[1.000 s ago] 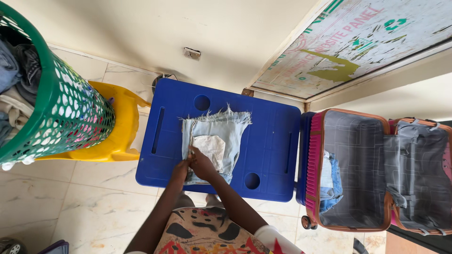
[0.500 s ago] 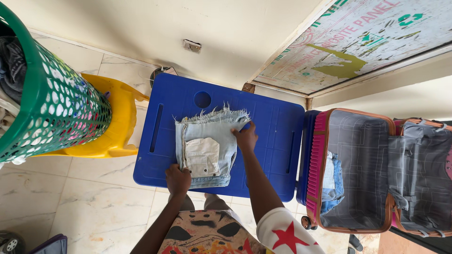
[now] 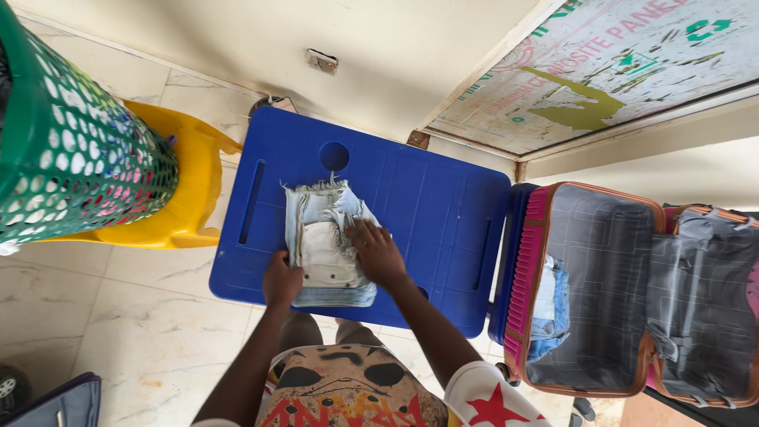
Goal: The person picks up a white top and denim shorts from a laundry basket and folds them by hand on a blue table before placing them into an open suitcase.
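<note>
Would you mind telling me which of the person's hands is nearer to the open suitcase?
The right. The right hand presses on the folded denim shorts, on the side toward the suitcase. The left hand grips the shorts' near-left corner, farther away.

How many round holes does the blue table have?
2. One round hole is at the blue table's far edge, above the folded denim shorts; the other peeks out beside the right hand's wrist, mostly hidden.

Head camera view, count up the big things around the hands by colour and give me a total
Blue: 1, the table
Green: 1, the laundry basket
Yellow: 1, the plastic chair
Pink: 1, the open suitcase
Pale denim: 1, the folded shorts under the left hand and right hand
Total: 5
</note>
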